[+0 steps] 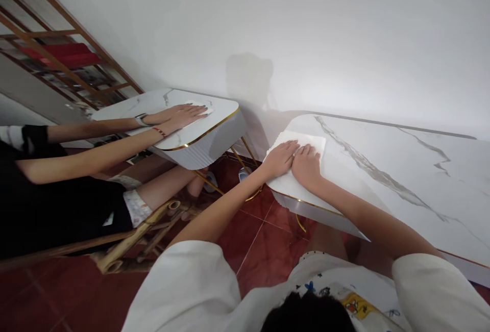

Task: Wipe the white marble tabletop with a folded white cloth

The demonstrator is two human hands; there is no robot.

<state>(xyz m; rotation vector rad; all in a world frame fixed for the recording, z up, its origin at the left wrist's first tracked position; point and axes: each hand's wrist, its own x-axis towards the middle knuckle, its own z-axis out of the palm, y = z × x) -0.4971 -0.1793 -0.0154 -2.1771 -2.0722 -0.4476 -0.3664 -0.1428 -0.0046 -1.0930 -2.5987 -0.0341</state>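
My left hand (281,158) lies flat on a white cloth-like sheet (317,142), at the left end of a white marbled tabletop (386,169). Just beside it, my right hand (307,168) rests on the same sheet, its fingers flat and pointing away from me. The two hands touch or nearly touch at the thumbs and index fingers. Whether the sheet is cloth or paper I cannot tell. Its near part is hidden under my palms.
To the left, a seated person's hands (186,116) press on a white wipe on a similar marbled table (225,105) with gold trim. A bamboo chair (133,235) holds that person. A wooden rack (65,31) leans at far left. The wall (306,31) stands behind both tables.
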